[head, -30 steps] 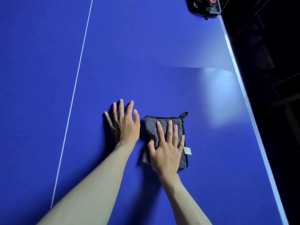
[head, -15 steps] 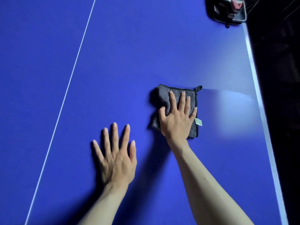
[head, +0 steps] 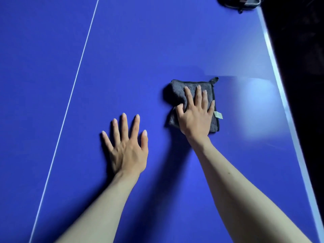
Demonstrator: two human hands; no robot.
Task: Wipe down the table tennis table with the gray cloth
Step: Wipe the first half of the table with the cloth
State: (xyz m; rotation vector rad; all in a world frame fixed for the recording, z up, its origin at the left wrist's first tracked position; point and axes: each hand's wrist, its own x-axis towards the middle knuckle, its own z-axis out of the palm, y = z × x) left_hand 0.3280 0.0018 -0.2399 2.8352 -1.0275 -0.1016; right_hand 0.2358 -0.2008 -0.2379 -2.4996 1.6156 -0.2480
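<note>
A folded gray cloth (head: 177,95) with a hanging loop and a small pale tag lies flat on the blue table tennis table (head: 157,41), right of centre. My right hand (head: 196,114) presses down on it with straight fingers; the thumb pushes a fold into the cloth's left side. My left hand (head: 127,148) rests flat on the bare table, fingers spread, to the left of the cloth and nearer to me, a short gap away from it.
A white centre line (head: 77,74) runs along the table on the left. The table's pale right edge (head: 280,88) borders dark floor. A dark object (head: 235,4) sits at the far right corner. A bright light reflection lies right of the cloth.
My right hand slid the cloth away from me, from beside my left hand to well ahead of it. My left hand stayed flat on the table.
</note>
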